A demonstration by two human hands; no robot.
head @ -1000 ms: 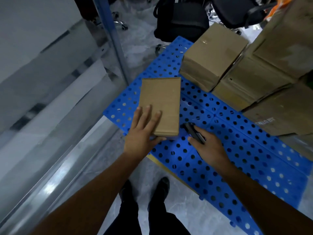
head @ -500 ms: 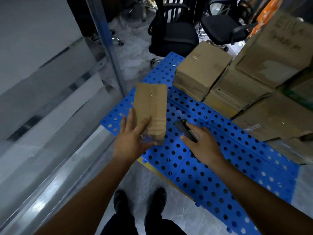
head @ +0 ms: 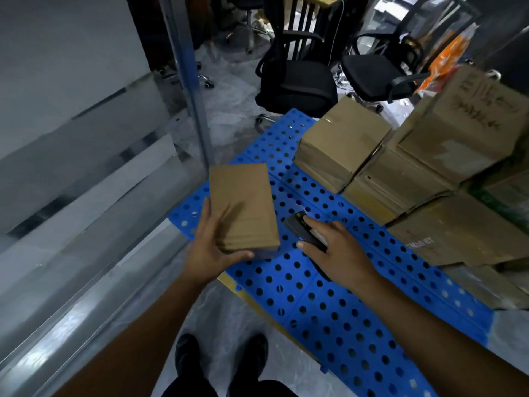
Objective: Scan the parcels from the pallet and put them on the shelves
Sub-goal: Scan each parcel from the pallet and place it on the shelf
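1 parcel (head: 243, 204) in L hand (head: 210, 250), 1 scanner (head: 300, 229) in R hand (head: 340, 253).

Flat brown parcel (head: 243, 204) above blue perforated pallet (head: 315, 305), black scanner (head: 297, 226) beside.

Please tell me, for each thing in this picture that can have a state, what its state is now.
flat parcel: closed, plain face up, gripped at its near end by the left hand.
scanner: held in the right hand, beside the parcel; aim unclear.
pallet: lying flat on the floor.
stacked boxes: closed, piled on the pallet's right part.
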